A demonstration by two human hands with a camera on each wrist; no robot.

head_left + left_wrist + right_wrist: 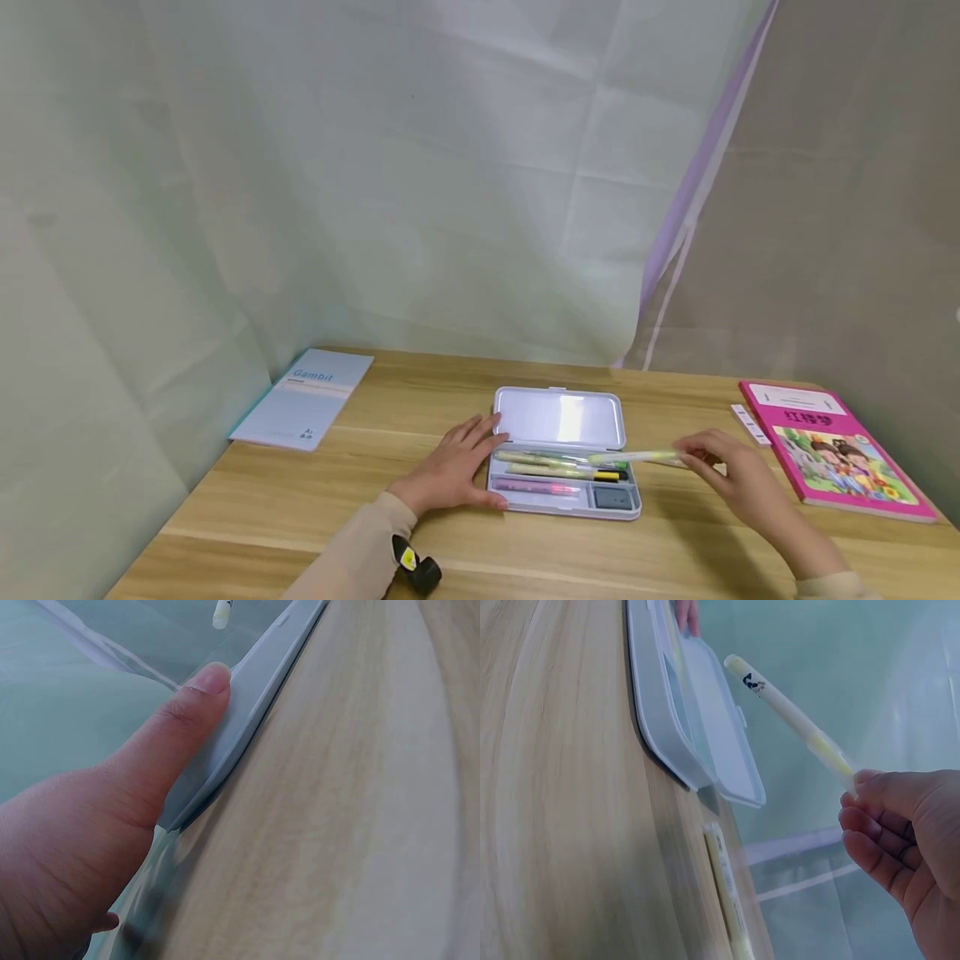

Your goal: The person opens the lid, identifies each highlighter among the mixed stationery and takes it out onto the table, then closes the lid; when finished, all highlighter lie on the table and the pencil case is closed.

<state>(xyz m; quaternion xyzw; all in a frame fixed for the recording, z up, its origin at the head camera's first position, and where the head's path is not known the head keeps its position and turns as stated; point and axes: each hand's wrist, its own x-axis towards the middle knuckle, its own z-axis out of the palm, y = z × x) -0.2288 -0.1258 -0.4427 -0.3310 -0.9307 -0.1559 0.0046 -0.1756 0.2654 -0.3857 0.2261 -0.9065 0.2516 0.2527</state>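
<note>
A white pencil case [491, 497] lies with its lid [532, 418] laid back. In its compartments are several pens, including a pink pen [536, 487], and a dark grey block [612, 498]. My left hand [453, 467] rests at the case's left side, fingers spread; in the left wrist view its thumb [176, 724] touches the case wall. Between thumb and fingertips, my right hand [738, 483] pinches one end of a white-and-yellow highlighter [784, 709] with a small dark print. The other end points left, over the right part of the case.
Another pale yellow pen [727, 889] lies on the wooden table [300, 517] right of the case. At the far left is a light blue notebook [303, 404]. A pink book [840, 450] and a small white strip [748, 425] lie at the right. Pale curtains [450, 167] hang behind.
</note>
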